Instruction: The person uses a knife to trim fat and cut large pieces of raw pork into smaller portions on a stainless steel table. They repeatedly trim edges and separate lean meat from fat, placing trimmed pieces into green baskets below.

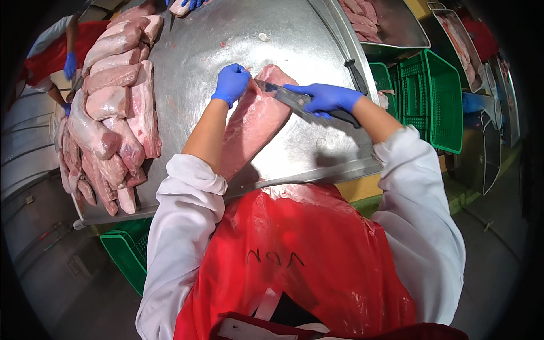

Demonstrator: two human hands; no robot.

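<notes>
Head view: meat slab point(256, 126) laid on steel table point(195, 54), long axis near-left to far-right. L hand point(231, 84) nearer, fingers curled at slab's L edge, pinch unclear; knife point(290, 100) gripped by closed R hand point(333, 100), blade set across far part. Slab: R of L fingers, L of R's, twd body.

A broad metal table point(190, 56) fills the middle of the view, its scuffed top catching a strong white glare toward the front edge. Beyond its right side stand green plastic crates point(445, 102) and a metal tub point(409, 41); another green crate point(120, 255) sits low at the front left. The floor point(90, 289) is dull grey — dim and shadowed toward the lower corners.
</notes>
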